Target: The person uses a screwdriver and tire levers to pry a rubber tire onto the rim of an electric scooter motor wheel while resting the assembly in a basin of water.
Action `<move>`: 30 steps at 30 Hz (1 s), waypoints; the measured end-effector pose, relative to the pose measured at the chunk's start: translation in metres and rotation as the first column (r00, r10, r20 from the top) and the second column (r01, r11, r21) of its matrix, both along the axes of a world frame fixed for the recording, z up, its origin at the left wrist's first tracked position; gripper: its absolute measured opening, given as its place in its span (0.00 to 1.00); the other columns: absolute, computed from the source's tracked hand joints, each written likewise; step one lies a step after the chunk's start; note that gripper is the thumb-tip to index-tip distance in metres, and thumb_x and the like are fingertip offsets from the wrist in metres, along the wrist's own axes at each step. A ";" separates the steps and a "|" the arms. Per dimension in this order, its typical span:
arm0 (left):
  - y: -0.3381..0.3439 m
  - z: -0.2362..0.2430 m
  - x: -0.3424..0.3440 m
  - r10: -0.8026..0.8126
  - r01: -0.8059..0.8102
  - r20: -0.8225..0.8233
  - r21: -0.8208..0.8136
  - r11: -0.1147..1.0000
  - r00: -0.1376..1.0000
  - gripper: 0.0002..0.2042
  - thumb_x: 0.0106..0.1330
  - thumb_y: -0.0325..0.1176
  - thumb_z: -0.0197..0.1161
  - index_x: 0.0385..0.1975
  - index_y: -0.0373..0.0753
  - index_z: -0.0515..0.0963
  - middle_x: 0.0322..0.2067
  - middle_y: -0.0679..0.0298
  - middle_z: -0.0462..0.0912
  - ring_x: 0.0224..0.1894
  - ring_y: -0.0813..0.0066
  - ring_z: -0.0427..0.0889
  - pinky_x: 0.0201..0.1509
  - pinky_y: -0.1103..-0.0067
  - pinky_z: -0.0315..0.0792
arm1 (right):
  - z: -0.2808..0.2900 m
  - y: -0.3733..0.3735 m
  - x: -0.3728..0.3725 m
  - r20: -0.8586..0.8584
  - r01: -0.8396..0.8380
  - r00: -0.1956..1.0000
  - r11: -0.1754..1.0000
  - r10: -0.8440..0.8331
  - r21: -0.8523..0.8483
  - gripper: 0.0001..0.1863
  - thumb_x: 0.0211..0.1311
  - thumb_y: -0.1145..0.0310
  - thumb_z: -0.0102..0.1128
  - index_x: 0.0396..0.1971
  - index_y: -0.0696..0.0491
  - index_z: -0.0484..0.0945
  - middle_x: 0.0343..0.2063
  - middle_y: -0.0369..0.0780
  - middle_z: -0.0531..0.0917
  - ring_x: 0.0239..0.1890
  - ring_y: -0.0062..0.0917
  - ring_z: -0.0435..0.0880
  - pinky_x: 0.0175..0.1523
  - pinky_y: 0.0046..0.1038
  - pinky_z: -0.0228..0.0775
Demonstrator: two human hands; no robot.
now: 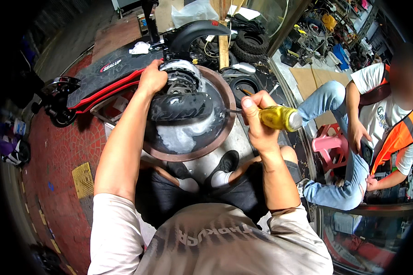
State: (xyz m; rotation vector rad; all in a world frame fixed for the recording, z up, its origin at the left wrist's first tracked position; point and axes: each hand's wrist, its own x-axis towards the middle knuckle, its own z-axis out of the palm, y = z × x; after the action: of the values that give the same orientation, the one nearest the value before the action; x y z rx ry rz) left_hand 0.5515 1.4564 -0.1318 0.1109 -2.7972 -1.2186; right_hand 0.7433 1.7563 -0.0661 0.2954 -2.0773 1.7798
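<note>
My right hand [260, 120] is closed round the yellow, see-through handle of a screwdriver [280, 118]. The dark shaft points left over the basin's right rim, with its tip near the water. My left hand [153, 79] curls over the rear end of an electric scooter [108, 75], beside its wheel; the fingertips are partly hidden. The scooter has a dark deck with red edging. Its rear wheel, with a black tyre [181, 107] and a pale rim, sits in a round brown basin [228, 94] of dark water with whitish foam.
To the right, a person in an orange vest [394, 144] sits beside a pink stool [331, 143]. Loose tyres [251, 43], a black fender [199, 33] and a wooden plank [223, 50] lie beyond the basin. My feet stand just below it. Cluttered tools and parts fill the upper right.
</note>
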 end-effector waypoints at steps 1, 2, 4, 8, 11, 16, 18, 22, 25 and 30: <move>0.000 0.001 0.001 0.015 -0.015 0.023 -0.011 1.000 1.000 0.32 0.59 0.29 0.58 0.69 0.36 0.76 0.62 0.41 0.83 0.68 0.47 0.80 0.73 0.66 0.70 | -0.004 -0.001 -0.003 -0.024 -0.016 1.000 1.000 0.017 0.025 0.18 0.76 0.60 0.69 0.27 0.53 0.77 0.21 0.28 0.74 0.26 0.13 0.70 0.32 0.21 0.64; 0.000 0.001 0.002 0.020 -0.020 0.031 -0.016 1.000 0.999 0.32 0.60 0.29 0.58 0.69 0.36 0.76 0.62 0.41 0.83 0.68 0.47 0.80 0.74 0.66 0.69 | -0.007 -0.001 -0.005 0.032 -0.069 0.997 0.995 0.072 -0.071 0.18 0.76 0.60 0.69 0.27 0.53 0.77 0.21 0.28 0.74 0.26 0.12 0.70 0.32 0.21 0.63; -0.001 0.002 0.003 0.030 -0.029 0.037 -0.024 0.999 0.999 0.32 0.59 0.29 0.58 0.69 0.36 0.76 0.62 0.41 0.82 0.68 0.47 0.80 0.74 0.66 0.69 | -0.008 0.002 -0.005 0.086 -0.120 0.985 0.959 0.146 -0.256 0.16 0.76 0.62 0.69 0.28 0.52 0.76 0.21 0.27 0.75 0.24 0.11 0.68 0.30 0.20 0.61; -0.002 0.001 0.002 0.015 -0.015 0.014 -0.019 1.000 1.000 0.32 0.59 0.29 0.57 0.69 0.36 0.75 0.63 0.40 0.82 0.69 0.47 0.79 0.75 0.65 0.69 | 0.007 0.016 -0.004 0.020 -0.115 0.993 0.986 0.118 -0.122 0.15 0.77 0.63 0.67 0.28 0.52 0.76 0.22 0.27 0.76 0.24 0.11 0.70 0.29 0.19 0.61; -0.002 0.001 0.002 0.007 -0.007 0.015 -0.010 1.000 1.000 0.32 0.59 0.29 0.57 0.69 0.35 0.75 0.63 0.39 0.81 0.69 0.46 0.79 0.75 0.65 0.69 | 0.026 0.037 -0.001 -0.102 -0.184 0.982 0.908 0.156 -0.376 0.16 0.81 0.63 0.60 0.30 0.51 0.70 0.20 0.34 0.71 0.20 0.17 0.65 0.25 0.22 0.59; -0.003 0.000 0.001 0.013 -0.013 0.020 -0.028 1.000 1.000 0.32 0.60 0.28 0.55 0.69 0.35 0.75 0.63 0.39 0.81 0.70 0.46 0.78 0.75 0.65 0.68 | 0.043 0.066 0.010 -0.256 -0.253 0.951 0.911 0.172 -0.325 0.19 0.84 0.58 0.53 0.31 0.51 0.65 0.17 0.33 0.62 0.18 0.19 0.58 0.22 0.23 0.54; -0.002 -0.001 0.000 0.010 -0.009 0.008 -0.032 0.999 1.000 0.32 0.59 0.28 0.55 0.69 0.35 0.75 0.63 0.39 0.81 0.70 0.46 0.78 0.75 0.65 0.68 | 0.047 0.072 0.016 -0.297 -0.213 0.951 0.874 0.083 -0.437 0.21 0.84 0.56 0.53 0.30 0.52 0.65 0.16 0.33 0.62 0.17 0.18 0.55 0.21 0.23 0.52; -0.002 -0.001 0.000 0.013 -0.012 0.013 -0.055 0.998 1.000 0.32 0.59 0.28 0.56 0.69 0.36 0.75 0.63 0.38 0.81 0.70 0.45 0.78 0.75 0.64 0.68 | 0.057 0.100 0.019 -0.317 -0.144 0.947 0.947 0.049 -0.286 0.21 0.85 0.58 0.53 0.29 0.53 0.66 0.17 0.32 0.61 0.17 0.18 0.56 0.23 0.23 0.53; -0.001 0.000 0.000 0.017 -0.017 -0.010 -0.061 0.998 1.000 0.33 0.59 0.28 0.56 0.70 0.36 0.75 0.63 0.38 0.81 0.70 0.45 0.78 0.75 0.64 0.68 | 0.047 0.148 0.014 -0.353 0.001 0.921 0.909 -0.163 -0.417 0.21 0.84 0.58 0.54 0.28 0.53 0.67 0.18 0.32 0.61 0.18 0.18 0.57 0.23 0.23 0.53; 0.001 0.002 0.001 0.021 -0.019 0.032 -0.070 0.997 0.999 0.33 0.60 0.30 0.56 0.70 0.37 0.75 0.63 0.38 0.81 0.69 0.45 0.78 0.75 0.63 0.69 | -0.082 0.232 -0.026 0.049 0.521 0.853 0.853 -0.520 -0.037 0.18 0.75 0.58 0.68 0.26 0.47 0.72 0.19 0.29 0.71 0.19 0.18 0.67 0.24 0.26 0.56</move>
State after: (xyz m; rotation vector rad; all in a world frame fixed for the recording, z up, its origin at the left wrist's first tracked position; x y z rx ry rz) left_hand 0.5525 1.4572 -0.1294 0.1551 -2.8554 -1.1236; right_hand 0.7169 1.9882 -0.1478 -0.2995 -1.8920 1.4998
